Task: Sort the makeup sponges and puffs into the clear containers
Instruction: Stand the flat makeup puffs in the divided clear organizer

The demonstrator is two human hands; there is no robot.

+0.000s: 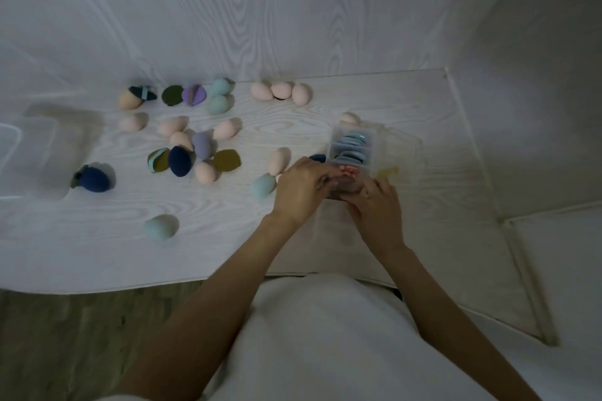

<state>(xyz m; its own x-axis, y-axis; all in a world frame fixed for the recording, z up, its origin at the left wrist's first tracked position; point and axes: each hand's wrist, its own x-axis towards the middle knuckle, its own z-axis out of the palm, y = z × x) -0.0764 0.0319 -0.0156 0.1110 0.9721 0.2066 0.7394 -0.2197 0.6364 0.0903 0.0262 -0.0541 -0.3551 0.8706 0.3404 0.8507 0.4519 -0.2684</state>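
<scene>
— Where's the clear container (353, 148)?
— On the white table (97, 254), right of centre, blue puffs (353, 142) stacked inside.
— The hands?
— Left hand (301, 187) and right hand (374, 202) both hold its near end, fingers curled. Peach sponges (177, 125) lie loose well to the left.

Both bare forearms reached forward and met. The left hand (301, 192) lay palm-down, its fingers (329, 176) stretched rightward. The right hand (374, 205) sat just beside those fingers, its own curled.
</scene>
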